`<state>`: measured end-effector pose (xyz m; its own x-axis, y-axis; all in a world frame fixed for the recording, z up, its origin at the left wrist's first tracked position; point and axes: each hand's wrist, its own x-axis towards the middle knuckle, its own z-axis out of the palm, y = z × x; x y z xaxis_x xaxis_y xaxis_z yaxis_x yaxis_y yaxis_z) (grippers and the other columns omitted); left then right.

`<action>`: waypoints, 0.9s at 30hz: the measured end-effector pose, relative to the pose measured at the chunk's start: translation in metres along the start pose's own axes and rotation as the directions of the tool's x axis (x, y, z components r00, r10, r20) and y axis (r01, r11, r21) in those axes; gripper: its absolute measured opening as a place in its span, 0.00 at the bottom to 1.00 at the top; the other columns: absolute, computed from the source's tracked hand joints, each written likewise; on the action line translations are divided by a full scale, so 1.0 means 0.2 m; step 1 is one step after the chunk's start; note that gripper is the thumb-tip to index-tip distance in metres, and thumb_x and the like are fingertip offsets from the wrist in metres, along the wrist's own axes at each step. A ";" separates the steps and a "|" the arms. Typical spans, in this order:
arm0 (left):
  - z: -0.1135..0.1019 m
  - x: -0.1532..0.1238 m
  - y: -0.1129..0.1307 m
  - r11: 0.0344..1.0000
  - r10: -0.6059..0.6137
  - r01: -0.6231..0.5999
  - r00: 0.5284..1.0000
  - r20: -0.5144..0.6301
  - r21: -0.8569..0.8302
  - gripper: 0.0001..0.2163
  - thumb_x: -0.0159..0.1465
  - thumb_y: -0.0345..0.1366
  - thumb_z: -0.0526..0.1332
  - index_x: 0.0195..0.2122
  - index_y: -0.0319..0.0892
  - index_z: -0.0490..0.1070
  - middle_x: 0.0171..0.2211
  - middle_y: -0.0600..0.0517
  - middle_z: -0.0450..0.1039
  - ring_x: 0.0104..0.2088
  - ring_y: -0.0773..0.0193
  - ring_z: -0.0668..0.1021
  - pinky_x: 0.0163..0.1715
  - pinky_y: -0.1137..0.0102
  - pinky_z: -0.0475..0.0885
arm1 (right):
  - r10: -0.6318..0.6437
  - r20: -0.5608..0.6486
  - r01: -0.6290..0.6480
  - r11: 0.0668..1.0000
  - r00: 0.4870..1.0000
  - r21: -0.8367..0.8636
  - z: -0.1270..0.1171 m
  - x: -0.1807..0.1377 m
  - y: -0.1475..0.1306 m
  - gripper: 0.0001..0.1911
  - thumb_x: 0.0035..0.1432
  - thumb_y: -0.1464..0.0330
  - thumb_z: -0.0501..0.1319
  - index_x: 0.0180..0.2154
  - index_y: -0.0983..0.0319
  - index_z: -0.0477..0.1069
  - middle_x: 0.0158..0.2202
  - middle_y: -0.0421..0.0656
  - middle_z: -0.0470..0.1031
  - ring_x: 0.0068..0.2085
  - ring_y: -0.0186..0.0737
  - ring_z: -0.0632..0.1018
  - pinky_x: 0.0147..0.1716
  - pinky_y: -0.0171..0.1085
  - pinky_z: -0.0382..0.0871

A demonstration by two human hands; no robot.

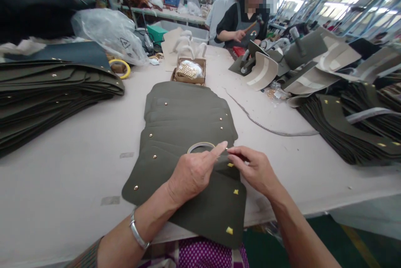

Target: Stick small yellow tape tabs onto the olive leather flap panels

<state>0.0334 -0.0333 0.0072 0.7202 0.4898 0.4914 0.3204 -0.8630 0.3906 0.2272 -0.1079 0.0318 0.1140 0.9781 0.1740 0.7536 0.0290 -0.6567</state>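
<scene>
A fanned row of dark olive leather panels (pixel 184 130) with small brass studs lies on the pale table (pixel 78 163) in front of me. My left hand (pixel 194 172) rests on the nearest panel (pixel 213 205), forefinger stretched out toward a roll of tape (pixel 200 146) lying on the panels. My right hand (pixel 253 169) meets it fingertip to fingertip, thumb and forefinger pinched on something too small to name. Yellow tabs (pixel 235 192) dot the near panel's right edge.
A cardboard box of brass fittings (pixel 189 71) stands beyond the panels. Stacks of olive panels lie at left (pixel 53 92) and right (pixel 351 130). A person (pixel 247 17) hammers across the table. A clear plastic bag (pixel 109 34) and a yellow tape roll (pixel 120 67) sit at the back left.
</scene>
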 end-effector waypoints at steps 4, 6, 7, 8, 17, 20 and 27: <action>0.00 0.00 0.03 0.999 -0.035 0.035 0.999 -0.015 0.033 0.21 0.70 0.34 0.50 0.63 0.36 0.51 0.42 0.47 0.77 0.35 0.64 0.80 0.37 0.70 0.76 | -0.230 -0.063 0.234 0.971 0.971 0.056 0.05 -0.01 -0.05 0.10 0.62 0.70 0.56 0.42 0.60 0.73 0.38 0.44 0.78 0.39 0.39 0.77 0.40 0.38 0.71; 0.01 0.00 0.04 0.999 -0.025 0.026 0.999 -0.023 0.041 0.19 0.70 0.34 0.50 0.61 0.37 0.53 0.42 0.47 0.77 0.36 0.64 0.80 0.36 0.70 0.76 | -0.310 -0.065 0.313 0.949 0.949 0.037 0.07 -0.01 -0.07 0.10 0.62 0.72 0.54 0.41 0.60 0.73 0.37 0.45 0.77 0.39 0.38 0.77 0.40 0.38 0.71; 0.01 0.00 0.05 0.999 -0.019 0.020 0.999 -0.028 0.046 0.19 0.70 0.34 0.50 0.61 0.38 0.53 0.42 0.47 0.77 0.35 0.64 0.80 0.35 0.70 0.76 | -0.334 -0.067 0.336 0.942 0.940 0.019 0.07 -0.01 -0.07 0.10 0.62 0.72 0.53 0.40 0.60 0.73 0.37 0.45 0.77 0.39 0.38 0.77 0.40 0.38 0.71; 0.01 -0.01 0.05 0.998 -0.017 0.019 0.999 -0.032 0.053 0.18 0.70 0.34 0.51 0.60 0.38 0.54 0.43 0.47 0.77 0.35 0.64 0.80 0.35 0.70 0.76 | -0.349 -0.072 0.350 0.937 0.934 -0.004 0.08 -0.01 -0.08 0.10 0.62 0.73 0.53 0.39 0.60 0.73 0.36 0.45 0.77 0.38 0.38 0.77 0.39 0.37 0.71; -0.02 0.01 0.07 0.986 -0.168 0.167 0.984 0.068 0.020 0.08 0.69 0.33 0.50 0.39 0.42 0.67 0.30 0.55 0.74 0.29 0.66 0.77 0.27 0.73 0.70 | -0.379 -0.166 0.336 0.912 0.911 -0.237 0.13 -0.03 -0.08 0.09 0.59 0.75 0.54 0.32 0.61 0.71 0.27 0.42 0.74 0.29 0.36 0.74 0.31 0.35 0.67; -0.03 0.03 0.06 0.987 -0.143 0.140 0.989 0.043 0.074 0.09 0.69 0.33 0.50 0.34 0.42 0.68 0.27 0.54 0.72 0.27 0.66 0.75 0.25 0.74 0.67 | -0.191 -0.222 0.180 0.981 0.956 -0.071 0.14 -0.01 -0.11 0.07 0.56 0.73 0.56 0.30 0.61 0.72 0.25 0.41 0.74 0.26 0.35 0.74 0.28 0.34 0.67; -0.01 0.05 0.05 0.994 -0.015 0.024 0.997 -0.080 0.108 0.11 0.68 0.31 0.50 0.30 0.41 0.67 0.24 0.54 0.67 0.26 0.68 0.71 0.30 0.73 0.67 | 0.431 -0.038 -0.346 0.771 0.902 0.535 0.13 0.10 0.04 0.13 0.49 0.59 0.65 0.25 0.63 0.71 0.17 0.38 0.71 0.18 0.32 0.72 0.19 0.32 0.68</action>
<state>0.0427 -0.0369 0.0175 0.6635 0.5113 0.5461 0.4024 -0.8593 0.3157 0.2188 -0.0823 0.0116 0.4523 0.8864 -0.0981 0.1950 -0.2056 -0.9590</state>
